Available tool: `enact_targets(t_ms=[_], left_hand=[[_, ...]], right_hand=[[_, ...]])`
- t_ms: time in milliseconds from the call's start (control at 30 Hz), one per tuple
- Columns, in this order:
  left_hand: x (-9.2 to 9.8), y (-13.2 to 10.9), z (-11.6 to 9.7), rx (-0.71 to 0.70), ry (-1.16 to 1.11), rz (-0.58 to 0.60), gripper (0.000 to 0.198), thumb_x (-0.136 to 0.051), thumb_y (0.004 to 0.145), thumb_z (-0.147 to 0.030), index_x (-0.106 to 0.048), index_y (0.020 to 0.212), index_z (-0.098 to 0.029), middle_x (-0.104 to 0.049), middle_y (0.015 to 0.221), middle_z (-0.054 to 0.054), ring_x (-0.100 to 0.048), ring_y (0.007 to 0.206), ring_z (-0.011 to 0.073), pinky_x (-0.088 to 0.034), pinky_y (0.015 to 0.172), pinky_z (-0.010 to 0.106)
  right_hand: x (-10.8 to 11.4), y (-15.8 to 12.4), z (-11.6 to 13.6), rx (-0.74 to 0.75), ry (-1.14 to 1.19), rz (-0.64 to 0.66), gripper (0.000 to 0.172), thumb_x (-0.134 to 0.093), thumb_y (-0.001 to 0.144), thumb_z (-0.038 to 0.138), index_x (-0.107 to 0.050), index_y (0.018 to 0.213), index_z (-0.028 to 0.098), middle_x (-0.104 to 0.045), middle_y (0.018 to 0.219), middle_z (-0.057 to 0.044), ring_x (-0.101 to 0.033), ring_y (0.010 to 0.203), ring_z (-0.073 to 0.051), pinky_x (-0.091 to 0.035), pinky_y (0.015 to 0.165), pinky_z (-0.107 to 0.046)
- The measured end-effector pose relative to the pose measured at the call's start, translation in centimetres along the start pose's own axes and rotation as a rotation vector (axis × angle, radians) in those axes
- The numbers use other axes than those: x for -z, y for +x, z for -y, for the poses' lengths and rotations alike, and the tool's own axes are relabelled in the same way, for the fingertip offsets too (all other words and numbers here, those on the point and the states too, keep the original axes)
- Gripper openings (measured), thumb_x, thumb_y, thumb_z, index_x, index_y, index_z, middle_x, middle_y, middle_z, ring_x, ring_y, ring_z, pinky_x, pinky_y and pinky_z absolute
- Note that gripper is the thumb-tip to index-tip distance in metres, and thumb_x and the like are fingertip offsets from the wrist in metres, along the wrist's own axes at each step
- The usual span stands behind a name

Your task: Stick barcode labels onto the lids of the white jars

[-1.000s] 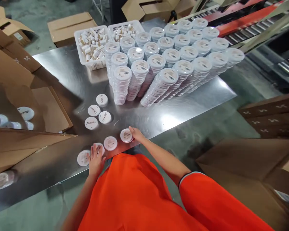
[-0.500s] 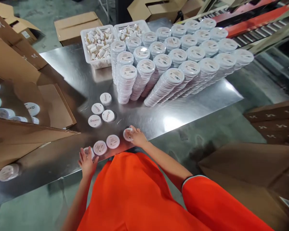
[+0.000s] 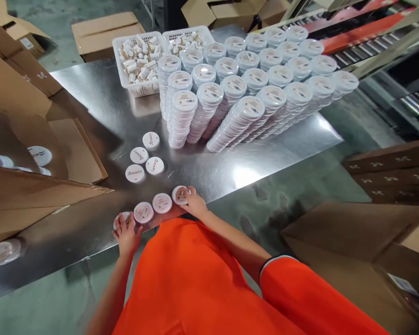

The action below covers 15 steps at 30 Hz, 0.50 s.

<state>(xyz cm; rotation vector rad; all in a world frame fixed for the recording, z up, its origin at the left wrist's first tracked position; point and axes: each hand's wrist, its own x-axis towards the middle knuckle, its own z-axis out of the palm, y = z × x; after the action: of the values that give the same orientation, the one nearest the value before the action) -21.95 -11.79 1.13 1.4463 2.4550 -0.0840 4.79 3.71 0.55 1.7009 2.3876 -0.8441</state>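
Note:
Along the near edge of a metal table [image 3: 195,167] runs a row of flat round white jars with printed labels facing up. My left hand [image 3: 127,235] curls its fingers over the jar at the left end [image 3: 123,218], partly covering it. At the right end, my right hand [image 3: 195,204] grips another jar [image 3: 180,195] with thumb and fingers. Between them lie two more jars, a left one [image 3: 143,212] and a right one [image 3: 162,203], touched by neither hand. Beyond the row sits a loose group of jars [image 3: 135,173] with "beauty" lettering upward.
Tall, leaning stacks of jars [image 3: 235,116] fill the table's back right. Two white baskets [image 3: 139,88] of small white-and-gold pieces stand behind. An open carton [image 3: 80,153] with jars is at left; a clear-edged jar [image 3: 5,252] lies near it. Another open carton [image 3: 338,232] stands at right.
My right hand has slid its jar left, up against the row. My left hand stays on the left-end jar. The whole view has shifted slightly.

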Motion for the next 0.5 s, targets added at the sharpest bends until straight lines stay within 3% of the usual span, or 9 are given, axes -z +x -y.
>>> enact_targets(t_ms=[100, 200, 233, 300, 400, 467, 500], left_hand=[[0.9, 0.0, -0.9, 0.04, -0.003, 0.003, 0.063, -0.054, 0.09, -0.037, -0.04, 0.149, -0.018, -0.019, 0.163, 0.021, -0.012, 0.15, 0.0426, -0.024, 0.111, 0.07], [4.0, 0.2, -3.0, 0.017, -0.026, -0.052, 0.057, -0.054, 0.089, -0.03, -0.049, 0.141, -0.01, -0.024, 0.16, 0.027, -0.018, 0.148, 0.0443, -0.029, 0.111, 0.068], [5.7, 0.1, -3.8, -0.046, -0.052, -0.076, 0.051, -0.051, 0.089, -0.028, -0.055, 0.136, -0.009, -0.03, 0.157, 0.027, -0.023, 0.147, 0.0433, -0.032, 0.111, 0.065], [9.9, -0.8, -5.2, -0.313, -0.143, -0.074, 0.041, -0.043, 0.09, -0.022, -0.066, 0.122, -0.013, -0.047, 0.148, 0.021, -0.041, 0.14, 0.0355, -0.04, 0.111, 0.056], [16.0, -4.4, -5.6, -0.724, -0.235, 0.0, 0.045, -0.04, 0.089, -0.019, -0.066, 0.123, -0.031, -0.059, 0.14, 0.004, -0.055, 0.129, 0.0254, -0.041, 0.114, 0.052], [17.9, -8.1, -4.7, -0.898, -0.275, 0.113, 0.043, -0.044, 0.087, -0.028, -0.065, 0.122, -0.041, -0.066, 0.129, -0.002, -0.06, 0.123, 0.0254, -0.05, 0.107, 0.052], [18.0, -9.9, -4.1, -0.893, -0.283, 0.14, 0.04, -0.043, 0.088, -0.033, -0.065, 0.118, -0.047, -0.069, 0.122, -0.004, -0.064, 0.115, 0.0246, -0.057, 0.098, 0.049]], right_hand=[[0.1, 0.1, -0.7, 0.055, 0.004, 0.025, 0.076, -0.069, 0.084, 0.036, -0.035, 0.15, 0.022, -0.035, 0.155, -0.016, -0.058, 0.121, -0.031, -0.05, 0.097, -0.037], [0.4, 0.4, -1.4, 0.091, 0.037, 0.035, 0.078, -0.069, 0.084, 0.038, -0.033, 0.151, 0.022, -0.033, 0.157, -0.015, -0.054, 0.126, -0.032, -0.048, 0.101, -0.039], [0.4, 0.5, -1.7, 0.113, 0.054, 0.038, 0.079, -0.069, 0.084, 0.037, -0.032, 0.152, 0.021, -0.033, 0.157, -0.015, -0.053, 0.128, -0.032, -0.047, 0.102, -0.039], [0.5, 0.8, -2.1, 0.167, 0.086, 0.049, 0.078, -0.068, 0.084, 0.032, -0.031, 0.152, 0.021, -0.033, 0.158, -0.014, -0.049, 0.132, -0.031, -0.044, 0.106, -0.041], [0.5, 1.1, -2.8, 0.237, 0.134, 0.062, 0.08, -0.069, 0.083, 0.025, -0.03, 0.153, 0.019, -0.034, 0.158, -0.015, -0.044, 0.137, -0.031, -0.04, 0.111, -0.043], [0.6, 1.2, -3.1, 0.253, 0.167, 0.06, 0.087, -0.072, 0.08, 0.026, -0.027, 0.154, 0.017, -0.036, 0.157, -0.016, -0.045, 0.136, -0.032, -0.041, 0.111, -0.044], [0.6, 1.2, -3.3, 0.255, 0.18, 0.06, 0.091, -0.074, 0.078, 0.028, -0.025, 0.155, 0.016, -0.036, 0.156, -0.017, -0.045, 0.136, -0.033, -0.041, 0.111, -0.045]])
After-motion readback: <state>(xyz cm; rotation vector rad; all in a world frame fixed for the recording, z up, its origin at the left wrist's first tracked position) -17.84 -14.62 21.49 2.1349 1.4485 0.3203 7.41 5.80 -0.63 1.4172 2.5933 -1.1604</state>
